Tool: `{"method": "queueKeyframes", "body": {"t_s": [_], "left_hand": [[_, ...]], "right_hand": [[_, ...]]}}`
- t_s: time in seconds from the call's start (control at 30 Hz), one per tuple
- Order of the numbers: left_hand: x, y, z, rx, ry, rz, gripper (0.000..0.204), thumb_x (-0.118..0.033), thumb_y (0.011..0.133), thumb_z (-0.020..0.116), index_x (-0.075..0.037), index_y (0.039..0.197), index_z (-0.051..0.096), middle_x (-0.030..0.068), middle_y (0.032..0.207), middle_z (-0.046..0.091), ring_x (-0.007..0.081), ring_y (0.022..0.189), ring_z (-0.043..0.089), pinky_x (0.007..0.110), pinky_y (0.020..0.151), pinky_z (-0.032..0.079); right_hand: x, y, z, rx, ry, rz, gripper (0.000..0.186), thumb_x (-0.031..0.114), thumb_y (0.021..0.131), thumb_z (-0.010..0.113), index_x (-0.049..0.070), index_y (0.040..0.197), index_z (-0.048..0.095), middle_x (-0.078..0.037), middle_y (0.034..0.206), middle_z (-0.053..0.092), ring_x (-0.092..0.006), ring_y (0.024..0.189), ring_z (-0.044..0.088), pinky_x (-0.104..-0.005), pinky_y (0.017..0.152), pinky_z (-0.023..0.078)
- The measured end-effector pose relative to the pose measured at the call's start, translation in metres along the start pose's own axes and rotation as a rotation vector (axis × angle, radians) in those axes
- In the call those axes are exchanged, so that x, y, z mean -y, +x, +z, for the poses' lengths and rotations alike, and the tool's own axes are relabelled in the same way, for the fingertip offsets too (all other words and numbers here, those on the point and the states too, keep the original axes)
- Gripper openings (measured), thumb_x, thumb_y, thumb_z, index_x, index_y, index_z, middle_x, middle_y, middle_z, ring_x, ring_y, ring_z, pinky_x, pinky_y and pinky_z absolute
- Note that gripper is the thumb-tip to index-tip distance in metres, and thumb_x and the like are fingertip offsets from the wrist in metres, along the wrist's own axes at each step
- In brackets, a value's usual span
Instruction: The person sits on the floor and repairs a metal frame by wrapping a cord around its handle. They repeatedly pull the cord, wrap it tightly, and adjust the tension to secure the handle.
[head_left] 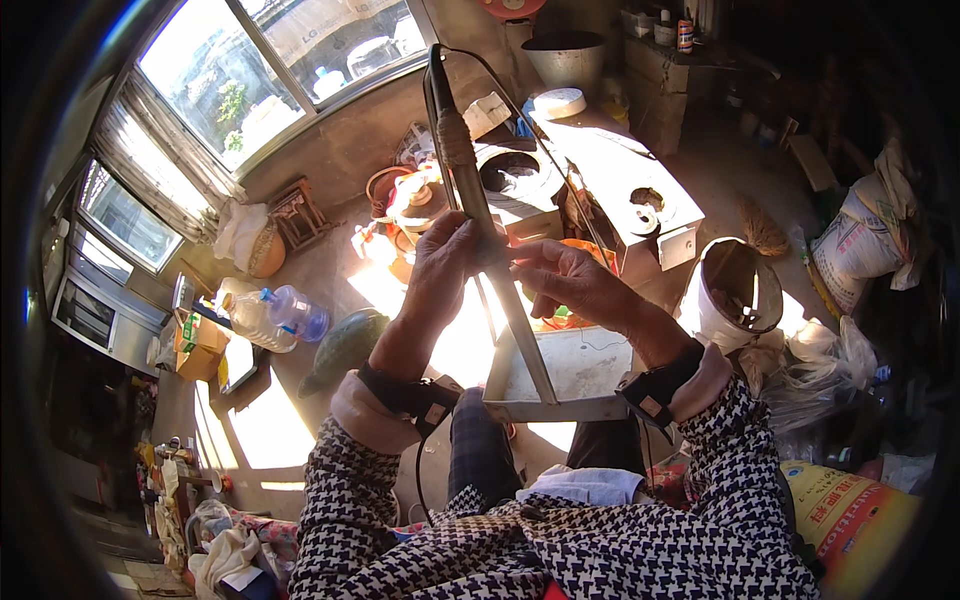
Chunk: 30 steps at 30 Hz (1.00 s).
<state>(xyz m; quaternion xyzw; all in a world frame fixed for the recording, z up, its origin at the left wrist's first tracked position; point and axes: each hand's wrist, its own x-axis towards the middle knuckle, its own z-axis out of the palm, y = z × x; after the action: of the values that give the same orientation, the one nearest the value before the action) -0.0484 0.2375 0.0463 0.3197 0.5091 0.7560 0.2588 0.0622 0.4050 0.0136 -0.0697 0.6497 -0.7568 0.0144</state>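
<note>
A long-handled metal dustpan stands before me, its shallow pan [558,408] low between my knees. Its flat grey handle [527,345] slants up and away, with cord-like wrapping [456,140] and a dark covering near the top. My left hand [438,262] is closed around the middle of the handle. At the handle's right side, my right hand [580,288] has thumb and fingers pinched together; what lies between the fingertips is too small to make out. A thin dark strip [520,105] loops from the handle's top down to the right.
Beyond the handle stand a stove [515,170] with a round opening and a pale low table [640,190]. A bucket [742,290], a broom [765,228] and a white sack [860,240] are at right. Plastic bottles [295,312] and a green gourd-like thing [342,348] lie at left.
</note>
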Motion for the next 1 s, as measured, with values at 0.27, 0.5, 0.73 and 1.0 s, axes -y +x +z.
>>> {"method": "queueKeyframes", "body": {"t_s": [0.27, 0.5, 0.73, 1.0], "left_hand": [[0.047, 0.024, 0.003, 0.01, 0.042, -0.065, 0.025, -0.023, 0.098, 0.046, 0.0, 0.104, 0.053, 0.0121, 0.092, 0.063, 0.0202, 0.084, 0.066, 0.033, 0.078, 0.055], [0.057, 0.039, -0.005, 0.007, 0.059, -0.13, 0.025, -0.024, 0.098, 0.046, -0.001, 0.103, 0.055, 0.0095, 0.095, 0.064, 0.0162, 0.087, 0.064, 0.031, 0.078, 0.054], [0.09, 0.042, -0.002, 0.104, -0.155, -0.152, 0.026, -0.026, 0.099, 0.043, -0.003, 0.106, 0.052, 0.0102, 0.098, 0.064, 0.0162, 0.088, 0.064, 0.031, 0.078, 0.054], [0.104, 0.043, -0.009, 0.139, -0.318, -0.148, 0.029, -0.026, 0.099, 0.042, -0.001, 0.112, 0.05, 0.0149, 0.103, 0.063, 0.0244, 0.092, 0.066, 0.034, 0.082, 0.054]], "right_hand": [[-0.029, 0.005, -0.032, -0.199, -0.274, 0.084, 0.02, 0.023, 0.091, 0.06, 0.003, 0.094, 0.063, 0.0, 0.078, 0.061, -0.0064, 0.071, 0.057, -0.0231, 0.063, 0.047], [-0.026, 0.016, -0.036, -0.297, -0.322, -0.08, 0.016, 0.019, 0.092, 0.057, 0.003, 0.093, 0.062, 0.001, 0.073, 0.057, -0.006, 0.07, 0.051, -0.0235, 0.064, 0.042], [-0.024, 0.012, -0.045, -0.413, -0.396, -0.095, 0.014, 0.018, 0.092, 0.058, 0.004, 0.09, 0.061, 0.001, 0.074, 0.058, -0.0058, 0.07, 0.05, -0.0221, 0.063, 0.041], [-0.038, 0.002, -0.05, -0.46, -0.426, -0.086, 0.015, 0.019, 0.093, 0.057, 0.005, 0.089, 0.06, 0.005, 0.068, 0.049, -0.0035, 0.062, 0.043, -0.0203, 0.055, 0.036]]}}
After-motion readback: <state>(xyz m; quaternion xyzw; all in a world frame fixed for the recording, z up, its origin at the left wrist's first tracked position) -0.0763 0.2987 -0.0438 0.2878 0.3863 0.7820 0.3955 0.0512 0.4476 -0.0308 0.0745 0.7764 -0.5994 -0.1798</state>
